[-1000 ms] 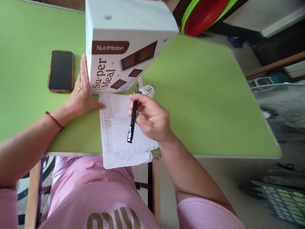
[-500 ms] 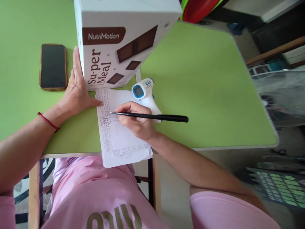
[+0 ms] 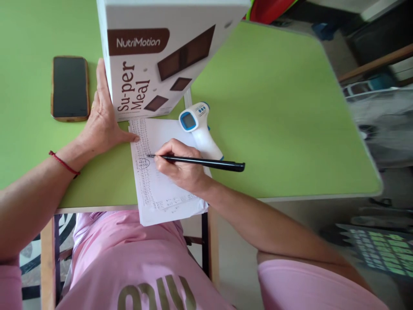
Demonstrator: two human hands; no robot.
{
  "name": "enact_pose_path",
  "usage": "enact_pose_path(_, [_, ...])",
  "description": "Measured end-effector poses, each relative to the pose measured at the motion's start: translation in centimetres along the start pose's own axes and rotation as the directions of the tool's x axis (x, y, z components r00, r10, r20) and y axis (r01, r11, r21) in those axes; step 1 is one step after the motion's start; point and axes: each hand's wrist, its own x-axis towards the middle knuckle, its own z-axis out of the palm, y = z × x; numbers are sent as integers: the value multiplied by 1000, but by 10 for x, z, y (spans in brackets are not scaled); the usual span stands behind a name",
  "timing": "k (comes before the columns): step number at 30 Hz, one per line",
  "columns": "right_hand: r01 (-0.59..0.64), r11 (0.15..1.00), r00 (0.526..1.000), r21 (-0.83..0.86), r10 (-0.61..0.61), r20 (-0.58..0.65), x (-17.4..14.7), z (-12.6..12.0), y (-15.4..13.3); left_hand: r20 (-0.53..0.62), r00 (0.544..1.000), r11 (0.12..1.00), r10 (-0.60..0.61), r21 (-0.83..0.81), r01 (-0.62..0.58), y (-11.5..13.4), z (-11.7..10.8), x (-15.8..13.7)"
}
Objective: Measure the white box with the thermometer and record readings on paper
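My right hand (image 3: 182, 165) pinches a black pen (image 3: 209, 162), its tip at the rows of small handwriting on the left part of the paper sheets (image 3: 171, 189). A hand-drawn oval loop shows close to the tip. My left hand (image 3: 102, 118) is open, fingers stretched along the left side of a tall white NutriMotion box (image 3: 129, 13), the thumb resting on the sheets' left edge. The box stands just beyond the paper. Beside my right hand, a white and blue infrared thermometer (image 3: 206, 137) lies partly over the sheets' right side.
A smartphone (image 3: 70, 87) in a brown case lies left of the box on the green table (image 3: 284, 107). The sheets overhang the table's front edge. A red and green object (image 3: 267, 9) shows behind the box. Plastic-covered things (image 3: 383, 125) stand beyond the table's right edge.
The pen's tip has moved slightly down the page, and its back end has swung left and lower. My left hand keeps its place at the box. The view has shifted a little.
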Motion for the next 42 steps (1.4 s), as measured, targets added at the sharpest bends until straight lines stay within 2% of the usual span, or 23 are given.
enact_pose_path(4, [10,1000,1000,-12,-10,20,0,-1,-3,-10,1000,1000,9,10,-9,-2,1,0])
enact_pose_path(10, [-35,998,998,-44,37,45,1,-1,-4,2,1000,1000,6,-26,-6,-1,1,0])
enact_pose_path(18, [31,999,999,-24,-30,31,2,-2,-5,1,1000,1000,-8,-16,8,-2,2,0])
enact_pose_path(26, [-23,999,1000,-42,22,-5,1,0,-3,2,1000,1000,-4,-10,4,-3,2,0])
enact_pose_path(36, [-12,999,999,-48,14,35,1,-2,-4,3,1000,999,-7,-37,7,-4,2,0])
enact_pose_path(42, [17,998,1000,-59,-17,-3,2,-2,-4,3,1000,1000,-1,-18,1,-4,2,1])
